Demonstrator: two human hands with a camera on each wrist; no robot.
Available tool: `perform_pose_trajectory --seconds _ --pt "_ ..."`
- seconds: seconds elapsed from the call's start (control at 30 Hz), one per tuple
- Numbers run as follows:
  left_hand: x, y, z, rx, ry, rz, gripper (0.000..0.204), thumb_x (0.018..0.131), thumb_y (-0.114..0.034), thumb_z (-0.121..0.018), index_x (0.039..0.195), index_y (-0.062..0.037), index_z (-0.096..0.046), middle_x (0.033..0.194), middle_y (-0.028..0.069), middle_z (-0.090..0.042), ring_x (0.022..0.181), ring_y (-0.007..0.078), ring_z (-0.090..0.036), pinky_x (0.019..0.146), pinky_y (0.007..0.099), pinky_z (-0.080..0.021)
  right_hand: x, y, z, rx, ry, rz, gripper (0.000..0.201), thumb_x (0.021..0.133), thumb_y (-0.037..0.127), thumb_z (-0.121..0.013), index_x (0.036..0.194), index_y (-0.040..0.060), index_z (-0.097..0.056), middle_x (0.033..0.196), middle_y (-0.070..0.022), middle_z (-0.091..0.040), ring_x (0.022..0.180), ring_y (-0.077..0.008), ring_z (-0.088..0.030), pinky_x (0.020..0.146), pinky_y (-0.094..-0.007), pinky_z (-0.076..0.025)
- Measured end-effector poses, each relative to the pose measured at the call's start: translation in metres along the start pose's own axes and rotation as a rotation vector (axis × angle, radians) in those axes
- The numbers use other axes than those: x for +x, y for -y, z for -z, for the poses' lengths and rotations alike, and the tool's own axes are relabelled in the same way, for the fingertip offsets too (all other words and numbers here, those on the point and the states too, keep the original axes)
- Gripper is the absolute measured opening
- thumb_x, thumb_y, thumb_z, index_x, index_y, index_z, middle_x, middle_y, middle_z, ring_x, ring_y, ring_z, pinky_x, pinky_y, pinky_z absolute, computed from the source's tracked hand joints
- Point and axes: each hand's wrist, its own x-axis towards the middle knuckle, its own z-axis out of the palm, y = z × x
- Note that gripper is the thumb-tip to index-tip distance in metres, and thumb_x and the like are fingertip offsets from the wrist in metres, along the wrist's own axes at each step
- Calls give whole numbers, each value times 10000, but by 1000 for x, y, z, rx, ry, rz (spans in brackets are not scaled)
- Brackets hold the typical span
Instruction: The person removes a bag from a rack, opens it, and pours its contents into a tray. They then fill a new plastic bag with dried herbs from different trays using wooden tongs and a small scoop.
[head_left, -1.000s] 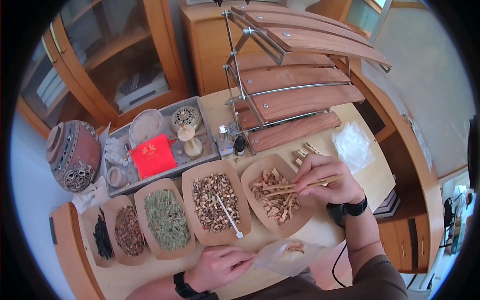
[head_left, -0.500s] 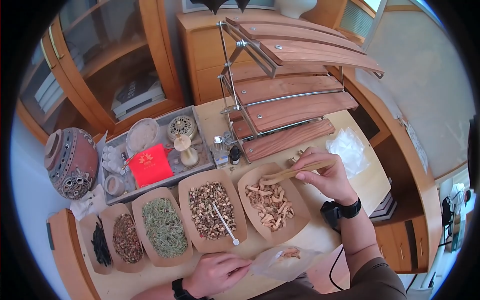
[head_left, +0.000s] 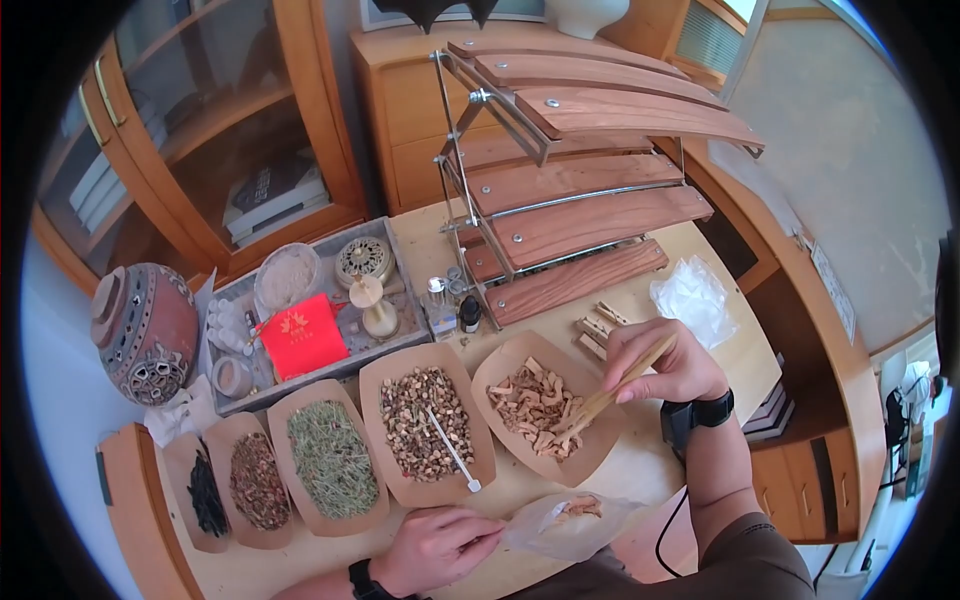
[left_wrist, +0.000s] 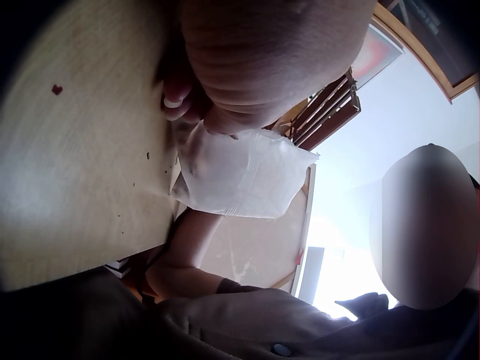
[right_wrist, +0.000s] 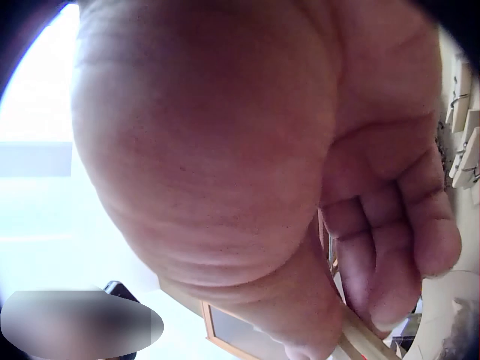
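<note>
My right hand point(head_left: 668, 362) pinches a pair of wooden tweezers point(head_left: 628, 390) over the rightmost paper tray point(head_left: 602, 440). Their tips reach the pale dried slices point(head_left: 530, 400) near that tray's right side. In the right wrist view the palm fills most of the picture, and a bit of the tweezers point(right_wrist: 361, 341) shows below the thumb. Down at the table's front, my left hand point(head_left: 440, 550) pinches the edge of a translucent white pouch point(head_left: 545, 540). A few slices point(head_left: 582, 508) show in its mouth. From the left wrist, the pouch point(left_wrist: 247, 176) appears beneath the fingers.
Left of the slices stand trays of chopped pieces point(head_left: 412, 420) with a white scoop point(head_left: 452, 450), green herb point(head_left: 330, 460), reddish bits point(head_left: 262, 480) and dark strips point(head_left: 206, 495). Behind are a grey tray point(head_left: 400, 270), a slatted wooden rack point(head_left: 600, 205), clothespins point(head_left: 597, 328) and crumpled plastic point(head_left: 692, 300).
The tweezers rose from the slices toward the tray's far end, then swung back down to its near right side. My left hand stays at the pouch.
</note>
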Motion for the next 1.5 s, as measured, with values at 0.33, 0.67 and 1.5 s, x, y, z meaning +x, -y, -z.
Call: perform_pose_trajectory --seconds 0.33,0.67,1.5 --pt "0 0 1 19 12 7 186 807 -32 -819 992 -44 -801 855 76 -753 645 192 -696 558 304 -552 5 -1 -7 2 128 83 156 846 49 -847 992 13 -806 923 -88 -738 871 -214 -667 775 -318 -506" --pt "2 -2 0 19 5 4 187 798 -22 -816 984 -35 -802 849 80 -757 642 185 -699 551 300 -558 -2 0 5 -66 -150 42 139 835 59 -856 962 34 -806 922 -63 -712 865 -185 -645 779 -311 -493" --pt "3 -3 1 10 -12 12 191 799 -16 -807 989 -36 -810 830 91 -749 635 192 -698 547 306 -553 2 -7 0 -75 -140 6 148 843 24 -835 987 37 -803 908 -51 -707 865 -175 -623 805 -305 -480"
